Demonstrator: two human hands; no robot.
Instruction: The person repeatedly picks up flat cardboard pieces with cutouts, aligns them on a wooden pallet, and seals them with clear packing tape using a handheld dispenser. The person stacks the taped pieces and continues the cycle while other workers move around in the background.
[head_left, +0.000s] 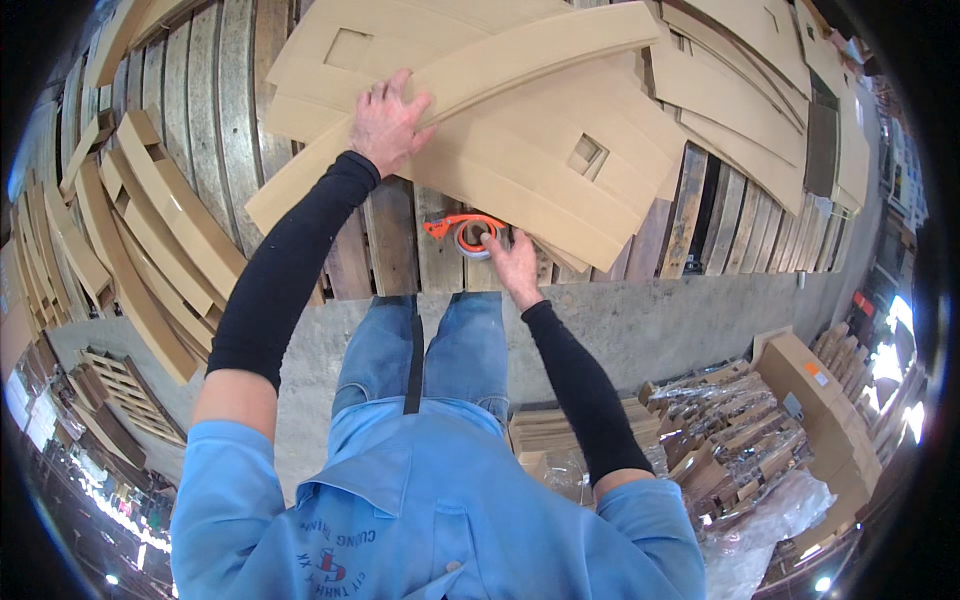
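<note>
1. Spread fairly wide, the left hand [388, 130] is lying across a long, folded cardboard strip [540, 52]; whether the fingers are pinching its far edge, I cannot tell.
2. Near the table's front edge, the right hand [515, 265] is touching the rim of the roll in an orange tape dispenser [460, 221] with its thumb side; how firmly it is gripping, I cannot tell.
3. That dispenser is lying on the slatted wooden table [388, 235], just beside a flat cardboard sheet [510, 165].
4. Under the strip, this sheet is showing a rectangular cutout [588, 157].
5. Bent cardboard pieces [178, 212] are lying to the left, and more flat sheets [735, 105] are lying to the right.
</note>
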